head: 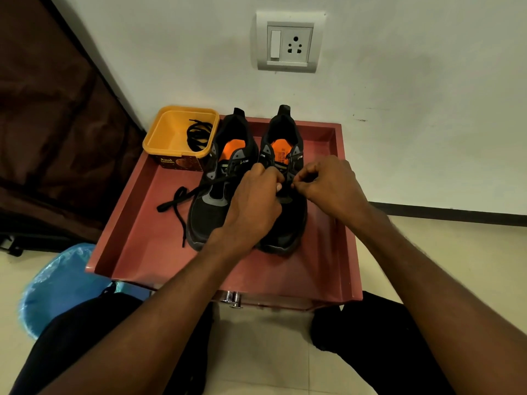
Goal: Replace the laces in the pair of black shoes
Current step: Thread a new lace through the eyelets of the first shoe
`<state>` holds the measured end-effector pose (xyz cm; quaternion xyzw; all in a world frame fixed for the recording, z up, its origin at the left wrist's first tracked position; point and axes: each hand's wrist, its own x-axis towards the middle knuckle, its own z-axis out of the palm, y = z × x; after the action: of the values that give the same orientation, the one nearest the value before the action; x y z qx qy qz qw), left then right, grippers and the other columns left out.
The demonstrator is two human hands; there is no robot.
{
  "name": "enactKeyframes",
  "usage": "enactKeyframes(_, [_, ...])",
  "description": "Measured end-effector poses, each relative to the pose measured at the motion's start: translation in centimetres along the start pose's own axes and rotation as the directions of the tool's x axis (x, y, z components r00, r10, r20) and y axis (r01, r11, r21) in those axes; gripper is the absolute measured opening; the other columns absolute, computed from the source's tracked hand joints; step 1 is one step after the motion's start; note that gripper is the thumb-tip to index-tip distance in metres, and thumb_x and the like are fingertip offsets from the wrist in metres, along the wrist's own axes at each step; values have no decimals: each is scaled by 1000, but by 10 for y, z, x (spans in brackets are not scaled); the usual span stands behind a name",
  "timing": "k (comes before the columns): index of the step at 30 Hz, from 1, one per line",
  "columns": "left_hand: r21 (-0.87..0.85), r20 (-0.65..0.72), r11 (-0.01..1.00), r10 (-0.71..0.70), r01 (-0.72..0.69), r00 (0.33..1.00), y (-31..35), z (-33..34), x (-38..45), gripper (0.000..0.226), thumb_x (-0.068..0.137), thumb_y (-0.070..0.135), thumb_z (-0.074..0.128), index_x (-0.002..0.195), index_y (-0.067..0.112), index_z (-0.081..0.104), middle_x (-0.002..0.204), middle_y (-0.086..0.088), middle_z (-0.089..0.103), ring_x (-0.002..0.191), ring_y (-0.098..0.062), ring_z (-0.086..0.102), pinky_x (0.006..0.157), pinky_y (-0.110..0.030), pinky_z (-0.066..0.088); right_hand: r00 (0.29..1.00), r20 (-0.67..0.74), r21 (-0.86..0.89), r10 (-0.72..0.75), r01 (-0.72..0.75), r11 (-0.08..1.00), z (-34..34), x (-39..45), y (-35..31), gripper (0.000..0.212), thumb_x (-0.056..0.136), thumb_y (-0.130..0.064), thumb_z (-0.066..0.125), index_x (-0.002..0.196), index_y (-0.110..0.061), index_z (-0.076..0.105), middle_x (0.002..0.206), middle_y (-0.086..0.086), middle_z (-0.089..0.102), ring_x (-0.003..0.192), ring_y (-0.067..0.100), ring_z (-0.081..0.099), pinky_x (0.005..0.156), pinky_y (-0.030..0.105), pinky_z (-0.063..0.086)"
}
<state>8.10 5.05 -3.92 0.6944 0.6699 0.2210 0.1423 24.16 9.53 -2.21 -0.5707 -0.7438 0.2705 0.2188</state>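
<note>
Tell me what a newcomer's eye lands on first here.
Both hands meet mid-frame over the right black shoe, the left hand and right hand pinching its lace. The left black shoe beside it trails a loose black lace across the red tray. At the tray's far left corner, a yellow tub holds coiled black laces.

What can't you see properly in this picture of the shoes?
- Head view: the middle of the right shoe is covered by the left hand and right hand, so its lace can't be made out.
- The writing on the yellow tub is too small to read.
- The blue bag is partly hidden behind the tray and a knee.
</note>
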Motion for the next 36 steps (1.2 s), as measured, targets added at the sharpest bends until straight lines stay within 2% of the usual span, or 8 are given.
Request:
enactKeyframes(5, [55,-36,996,-69,71,997,8,5,-2,23,100,11,62,122,14,64,122,-8,51,110,-21,52,84,-26,45,1000,2,1,2,-2,1000,0,-2,1,9,91,-17,76,98,-17,82,97,-4,78,81,4,69,71,12,50])
enactKeyframes(10, [93,-48,992,-82,86,995,13,6,-1,25,97,11,65,122,14,63,122,-8,49,110,-23,52,88,-31,52,1000,16,-21,-1,2,1000,3,-2,0,8,92,-18,74,95,-21,81,93,-8,77,82,6,70,84,34,61])
enactKeyframes(15, [274,-18,961,-36,39,999,15,0,-2,28,98,22,65,124,16,62,127,-11,48,115,-29,50,89,-42,53,999,48,-4,-13,14,1000,3,-3,2,9,93,-18,72,93,-24,78,90,-12,73,85,4,70,86,33,61])
enactKeyframes(20, [72,14,981,-184,183,983,18,-3,8,15,94,13,67,108,14,65,120,-12,50,104,-29,56,89,-42,54,999,41,-9,4,-3,1000,3,0,0,12,90,-19,70,85,-28,75,85,-14,73,80,3,68,79,29,58])
enactKeyframes(24, [21,44,981,-193,192,980,19,-1,12,14,92,12,67,106,14,69,119,-12,51,103,-28,56,87,-42,54,997,77,12,11,-12,1000,1,3,1,11,90,-22,70,81,-27,74,82,-12,72,77,3,68,72,25,55])
enactKeyframes(30, [234,-123,972,34,-5,992,0,-9,11,28,99,29,61,127,34,63,129,-4,49,129,-27,42,105,-47,35,982,182,148,53,-80,986,-22,2,10,11,92,-19,72,83,-15,77,83,-1,77,78,15,76,76,33,63])
enactKeyframes(33, [217,-86,976,50,-30,995,-7,-14,12,22,101,27,56,118,38,63,113,2,61,122,-23,52,118,-55,18,970,209,216,123,-169,962,-38,0,16,15,96,-17,68,87,-9,76,84,2,79,80,15,78,74,33,62])
enactKeyframes(36, [180,-56,984,21,-11,998,-9,-20,17,27,99,14,55,112,35,65,96,6,63,111,-21,59,122,-58,8,964,74,412,256,-263,872,-55,2,19,18,96,-14,62,89,-3,74,84,7,78,81,24,79,77,40,61])
